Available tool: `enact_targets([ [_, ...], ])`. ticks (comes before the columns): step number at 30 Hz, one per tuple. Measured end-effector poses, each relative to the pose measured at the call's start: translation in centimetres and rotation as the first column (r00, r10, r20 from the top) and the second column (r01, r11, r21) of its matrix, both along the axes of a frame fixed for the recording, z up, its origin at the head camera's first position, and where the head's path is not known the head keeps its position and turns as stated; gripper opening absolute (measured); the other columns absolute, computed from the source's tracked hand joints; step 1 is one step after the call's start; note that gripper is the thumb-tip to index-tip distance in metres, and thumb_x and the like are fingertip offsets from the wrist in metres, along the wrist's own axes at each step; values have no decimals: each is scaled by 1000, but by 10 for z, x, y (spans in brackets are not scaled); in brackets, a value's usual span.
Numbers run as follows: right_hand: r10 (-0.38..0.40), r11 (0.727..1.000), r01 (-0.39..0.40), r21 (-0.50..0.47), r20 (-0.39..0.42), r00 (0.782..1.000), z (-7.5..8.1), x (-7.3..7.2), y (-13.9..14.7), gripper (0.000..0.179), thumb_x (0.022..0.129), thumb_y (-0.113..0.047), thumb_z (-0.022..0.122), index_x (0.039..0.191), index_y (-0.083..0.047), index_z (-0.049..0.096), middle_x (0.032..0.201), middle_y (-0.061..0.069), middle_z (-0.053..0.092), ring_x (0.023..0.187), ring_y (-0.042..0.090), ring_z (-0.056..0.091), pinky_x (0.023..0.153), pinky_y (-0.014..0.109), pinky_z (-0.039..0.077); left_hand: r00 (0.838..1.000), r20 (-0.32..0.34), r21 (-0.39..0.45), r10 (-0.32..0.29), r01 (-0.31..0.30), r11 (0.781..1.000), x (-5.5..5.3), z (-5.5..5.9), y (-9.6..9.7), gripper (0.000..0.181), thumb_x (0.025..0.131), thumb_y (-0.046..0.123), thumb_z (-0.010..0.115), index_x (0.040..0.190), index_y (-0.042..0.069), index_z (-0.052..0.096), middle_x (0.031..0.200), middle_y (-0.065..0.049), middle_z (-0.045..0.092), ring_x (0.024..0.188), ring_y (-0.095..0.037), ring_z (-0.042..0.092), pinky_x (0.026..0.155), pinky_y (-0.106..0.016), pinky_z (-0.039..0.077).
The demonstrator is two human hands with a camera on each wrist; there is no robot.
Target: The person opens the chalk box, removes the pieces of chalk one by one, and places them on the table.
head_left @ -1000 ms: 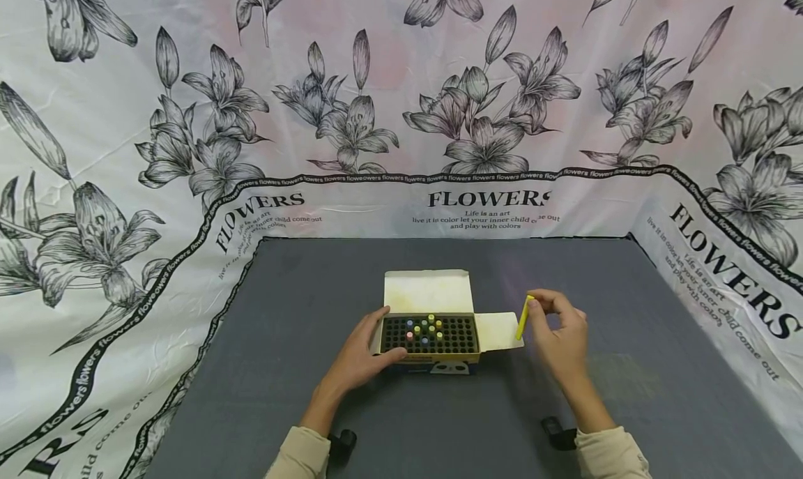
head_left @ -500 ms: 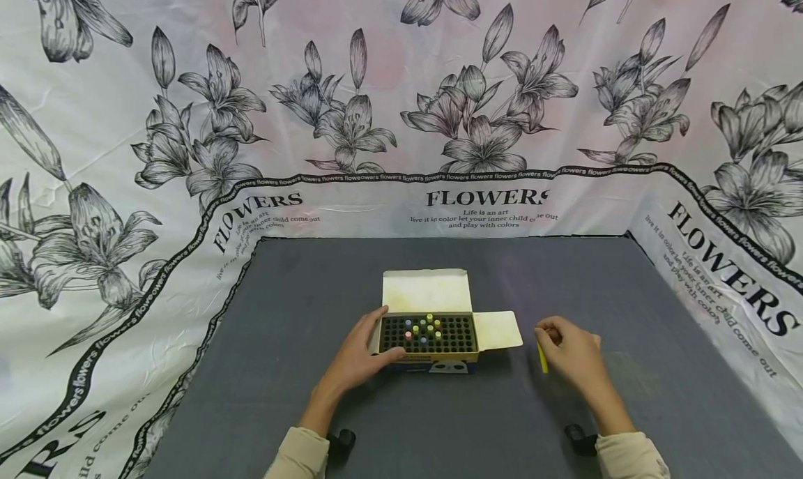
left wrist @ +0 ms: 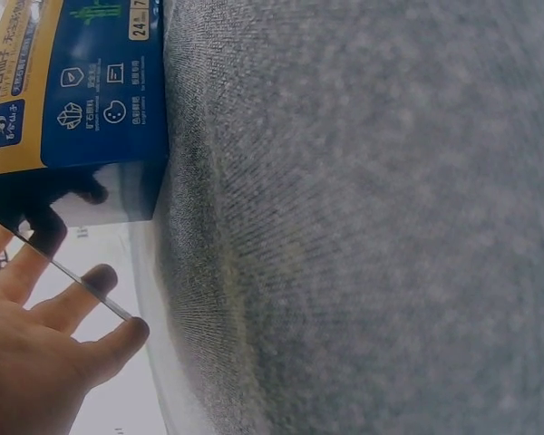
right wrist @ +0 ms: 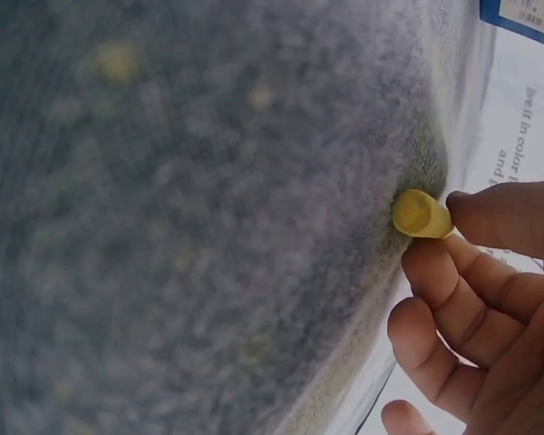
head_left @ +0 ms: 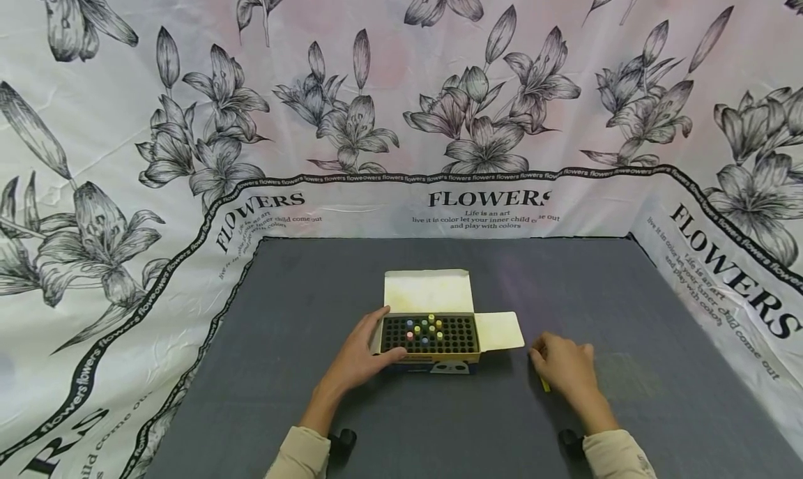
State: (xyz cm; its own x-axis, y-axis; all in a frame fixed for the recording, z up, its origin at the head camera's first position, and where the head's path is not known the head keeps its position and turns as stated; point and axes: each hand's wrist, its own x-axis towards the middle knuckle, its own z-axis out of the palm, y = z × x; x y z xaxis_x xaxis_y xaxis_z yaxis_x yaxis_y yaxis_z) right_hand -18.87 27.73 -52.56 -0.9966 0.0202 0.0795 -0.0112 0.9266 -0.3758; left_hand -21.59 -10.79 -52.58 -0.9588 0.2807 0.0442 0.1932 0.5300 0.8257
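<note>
An opened chalk box [head_left: 454, 358], blue and yellow, stands in the middle of the table in the head view. Its black holed insert bears several coloured chalk pieces near the centre. My left hand [head_left: 360, 350] holds the box's left end, thumb at the front and fingers towards the back. In the left wrist view, spread fingers appear beside the end of the box. To the right of the box, my right hand [head_left: 567, 367] pinches a yellow chalk stick [right wrist: 420, 215] between thumb and fingers, low over the table. Most of the stick is hidden by the hand in the head view.
The box's white lid [head_left: 429, 291] is folded back behind it, and a side flap [head_left: 498, 330] sticks out to the right. Grey cloth covers the table [head_left: 326, 270]. A white flower-printed sheet [head_left: 351, 207] rises behind and at the sides.
My right hand has moved away from the side flap, down and closer to me, with the yellow chalk stick turning downward. The left hand and box have stayed put.
</note>
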Motion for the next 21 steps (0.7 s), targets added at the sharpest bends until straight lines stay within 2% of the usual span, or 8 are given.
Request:
enact_targets([
  [7, -8, 1000, 8, 24, 24, 1000, 3, 0, -2, 14, 94, -20, 70, 96, -6, 71, 78, 5, 71, 65, 21, 59, 72, 49, 30, 1000, -2, 6, 2, -2, 1000, 0, -1, 0, 87, 88, 54, 77, 160, 31, 34, 163, -9, 36, 150, -38, 37, 110, -68, 38],
  [12, -29, 999, 29, 23, 22, 999, 8, -1, -3, 20, 95, -22, 68, 100, -3, 72, 82, 9, 73, 68, 25, 62, 73, 51, 31, 1000, -1, 10, -5, 5, 1000, -1, -1, 0, 87, 88, 54, 76, 160, 31, 33, 164, -9, 34, 150, -38, 36, 110, -68, 39],
  [17, -54, 999, 54, -2, -78, 996, 19, 0, -6, 26, 96, -22, 67, 107, 2, 71, 82, 12, 74, 70, 29, 64, 75, 55, 34, 1000, -4, 18, -12, 12, 1000, -2, -3, -1, 87, 88, 54, 76, 160, 31, 32, 164, -9, 34, 150, -38, 36, 110, -67, 39],
  [21, -88, 996, 80, -45, -228, 970, 30, 0, -13, 25, 96, -19, 67, 108, 2, 72, 78, 13, 73, 71, 32, 64, 77, 58, 34, 1000, -8, 11, -12, 12, 1000, -2, -2, -2, 88, 88, 55, 76, 160, 30, 32, 164, -9, 34, 149, -38, 37, 109, -67, 40],
])
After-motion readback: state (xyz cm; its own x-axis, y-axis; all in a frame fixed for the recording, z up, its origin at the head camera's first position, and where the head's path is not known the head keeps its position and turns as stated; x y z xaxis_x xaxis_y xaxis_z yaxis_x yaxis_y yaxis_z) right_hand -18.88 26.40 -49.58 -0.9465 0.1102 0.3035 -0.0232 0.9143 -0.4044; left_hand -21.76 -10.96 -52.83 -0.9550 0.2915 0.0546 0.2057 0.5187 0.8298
